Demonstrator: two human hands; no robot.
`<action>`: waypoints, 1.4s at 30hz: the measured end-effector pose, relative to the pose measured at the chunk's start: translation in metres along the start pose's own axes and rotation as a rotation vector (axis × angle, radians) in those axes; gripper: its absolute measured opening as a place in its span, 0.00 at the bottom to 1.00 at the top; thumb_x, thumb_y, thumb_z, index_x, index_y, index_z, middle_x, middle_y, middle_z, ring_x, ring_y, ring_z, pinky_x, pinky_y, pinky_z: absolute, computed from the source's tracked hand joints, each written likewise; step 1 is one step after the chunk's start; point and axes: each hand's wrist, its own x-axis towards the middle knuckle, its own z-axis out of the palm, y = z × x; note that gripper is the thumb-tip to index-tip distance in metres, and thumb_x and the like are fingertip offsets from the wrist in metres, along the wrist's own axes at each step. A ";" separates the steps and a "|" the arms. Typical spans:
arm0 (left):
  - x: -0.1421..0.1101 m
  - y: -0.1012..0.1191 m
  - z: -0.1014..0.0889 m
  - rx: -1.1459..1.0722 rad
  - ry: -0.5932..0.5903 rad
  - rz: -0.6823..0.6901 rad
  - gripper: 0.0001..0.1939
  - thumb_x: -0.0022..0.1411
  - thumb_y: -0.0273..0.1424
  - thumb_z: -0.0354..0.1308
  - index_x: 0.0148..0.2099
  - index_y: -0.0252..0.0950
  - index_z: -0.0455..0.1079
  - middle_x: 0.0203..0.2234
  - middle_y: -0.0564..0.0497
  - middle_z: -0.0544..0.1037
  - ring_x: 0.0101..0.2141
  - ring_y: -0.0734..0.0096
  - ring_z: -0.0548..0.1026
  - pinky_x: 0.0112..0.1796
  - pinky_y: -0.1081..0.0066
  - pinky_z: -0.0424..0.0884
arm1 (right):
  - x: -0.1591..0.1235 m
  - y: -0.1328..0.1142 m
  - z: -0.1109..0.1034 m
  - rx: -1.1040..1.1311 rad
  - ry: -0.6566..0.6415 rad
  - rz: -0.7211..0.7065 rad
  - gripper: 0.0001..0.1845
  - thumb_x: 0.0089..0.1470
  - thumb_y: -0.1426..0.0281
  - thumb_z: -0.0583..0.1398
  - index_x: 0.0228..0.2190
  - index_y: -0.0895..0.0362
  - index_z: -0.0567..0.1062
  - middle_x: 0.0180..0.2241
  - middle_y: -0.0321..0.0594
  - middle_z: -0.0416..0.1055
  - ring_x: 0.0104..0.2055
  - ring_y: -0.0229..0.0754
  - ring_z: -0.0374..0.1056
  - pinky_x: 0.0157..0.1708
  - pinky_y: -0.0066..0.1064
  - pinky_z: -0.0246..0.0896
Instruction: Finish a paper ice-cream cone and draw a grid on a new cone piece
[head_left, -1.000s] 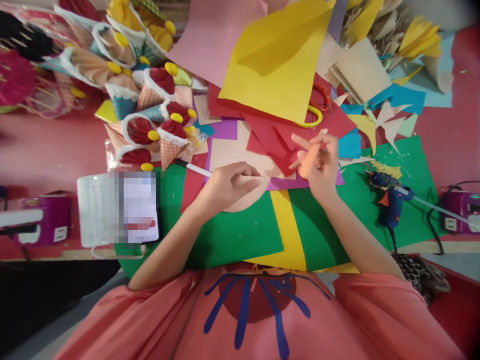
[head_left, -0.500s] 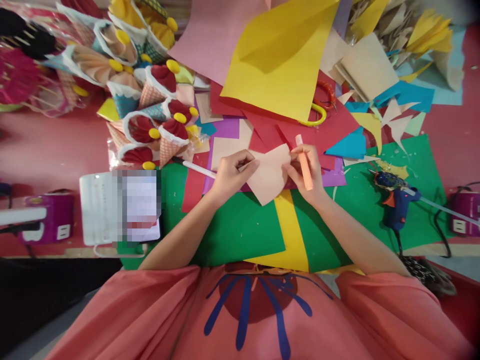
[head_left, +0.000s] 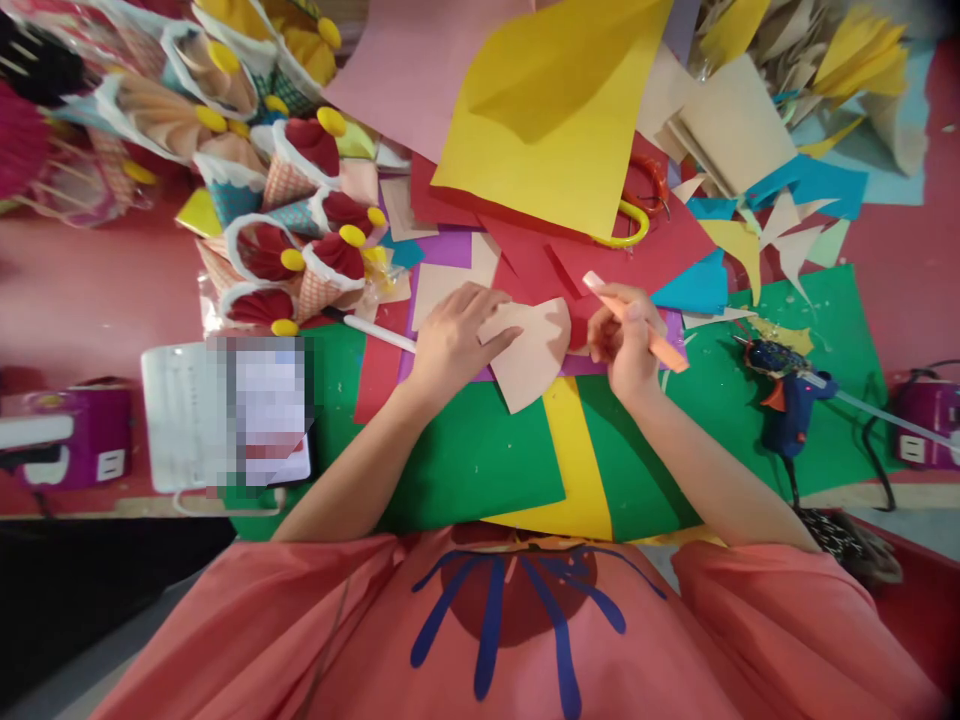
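My left hand (head_left: 456, 345) holds a beige paper cutout (head_left: 531, 350) at its left side, thumb and fingers on it. The cutout has a curved right edge and a point toward me; part of it is hidden under the hand. In my right hand (head_left: 631, 345) is an orange marker (head_left: 652, 340), tilted across the fingers, just right of the cutout and apart from it. A white pen (head_left: 379, 332) lies beside my left hand, touching or nearly so. Beneath are beige, red and purple sheets and a green mat (head_left: 465, 460).
Fabric cones (head_left: 334, 275) crowd the upper left. A phone (head_left: 274, 415) lies below them. A yellow sheet (head_left: 555, 130) partly covers scissors (head_left: 634, 225). A glue gun (head_left: 787, 405) lies at right, near blue paper (head_left: 697, 285) and paper scraps (head_left: 787, 235).
The cutout came up between both hands, then my right hand let go of it and moved slightly right. The marker in that hand swung to a slant. My left hand now spreads over the cutout.
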 end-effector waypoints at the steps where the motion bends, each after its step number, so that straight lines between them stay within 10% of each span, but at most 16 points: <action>1: -0.002 0.002 0.002 0.055 0.045 0.069 0.14 0.65 0.40 0.56 0.46 0.36 0.73 0.40 0.46 0.78 0.38 0.65 0.75 0.39 0.68 0.69 | 0.001 0.001 0.000 0.026 -0.004 0.016 0.22 0.59 0.46 0.53 0.42 0.49 0.72 0.21 0.29 0.67 0.14 0.32 0.59 0.11 0.25 0.48; 10: -0.023 0.028 0.019 0.180 -0.063 0.500 0.14 0.69 0.37 0.52 0.49 0.35 0.73 0.47 0.44 0.79 0.48 0.59 0.77 0.48 0.59 0.72 | 0.011 0.007 -0.003 0.058 -0.001 0.079 0.23 0.54 0.46 0.58 0.38 0.51 0.75 0.25 0.32 0.69 0.19 0.30 0.64 0.15 0.23 0.55; 16: -0.019 0.022 0.014 0.077 0.152 0.373 0.17 0.69 0.38 0.52 0.53 0.32 0.66 0.49 0.40 0.78 0.49 0.60 0.76 0.48 0.61 0.73 | -0.006 -0.002 -0.002 -0.130 -0.217 -0.037 0.14 0.56 0.55 0.60 0.30 0.53 0.73 0.21 0.31 0.69 0.21 0.32 0.65 0.21 0.25 0.58; 21: -0.022 0.032 0.020 0.173 0.057 0.557 0.14 0.72 0.31 0.44 0.52 0.28 0.63 0.33 0.44 0.79 0.33 0.66 0.78 0.34 0.68 0.73 | -0.016 -0.005 0.002 -0.294 -0.374 -0.139 0.13 0.54 0.59 0.62 0.27 0.54 0.71 0.25 0.33 0.73 0.26 0.34 0.67 0.25 0.26 0.62; 32: -0.020 0.035 0.015 0.170 0.059 0.571 0.20 0.75 0.33 0.34 0.35 0.35 0.63 0.21 0.54 0.72 0.22 0.74 0.72 0.24 0.74 0.62 | -0.011 -0.009 0.002 -0.100 -0.410 0.094 0.20 0.51 0.55 0.65 0.22 0.55 0.68 0.18 0.30 0.67 0.19 0.31 0.63 0.19 0.24 0.56; 42: -0.016 0.017 0.009 0.232 0.071 0.369 0.17 0.73 0.34 0.40 0.51 0.35 0.67 0.32 0.48 0.80 0.33 0.64 0.77 0.35 0.65 0.69 | -0.012 -0.005 -0.004 0.173 -0.267 0.177 0.18 0.54 0.53 0.63 0.28 0.55 0.74 0.20 0.32 0.73 0.17 0.32 0.66 0.17 0.24 0.60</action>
